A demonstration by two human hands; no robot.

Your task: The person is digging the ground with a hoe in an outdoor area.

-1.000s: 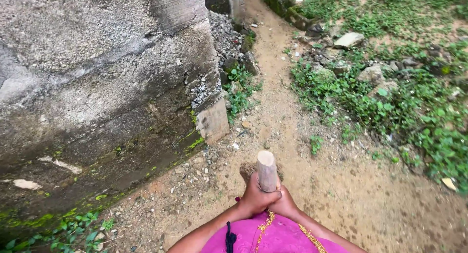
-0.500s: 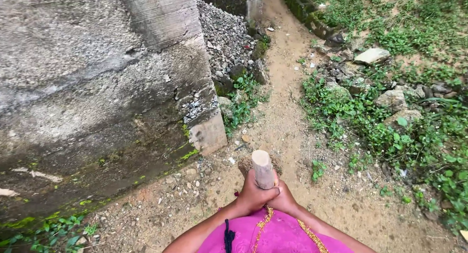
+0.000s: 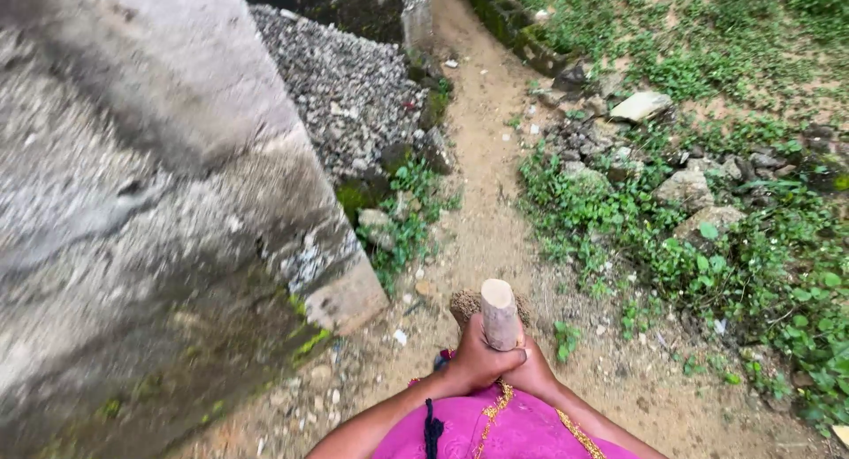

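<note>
A pale round wooden handle [image 3: 499,311] stands upright in front of my body, its cut end facing me. My left hand [image 3: 476,360] wraps around it from the left, and my right hand [image 3: 534,373] grips it from the right, mostly hidden behind the left. Beyond the handle's top, a clump of brown soil [image 3: 466,305] shows; the lower end of the tool is hidden. My pink garment with gold trim [image 3: 495,430] fills the bottom edge.
A rough concrete wall [image 3: 133,220] with a jutting corner rises on the left. A grey gravel heap [image 3: 340,83] lies behind it. A dirt path [image 3: 482,158] runs ahead. Stones [image 3: 641,105] and green weeds [image 3: 752,247] cover the right side.
The view has moved forward along the path and closer to the wall corner. More of the gravel heap shows. Both hands keep the same grip on the handle.
</note>
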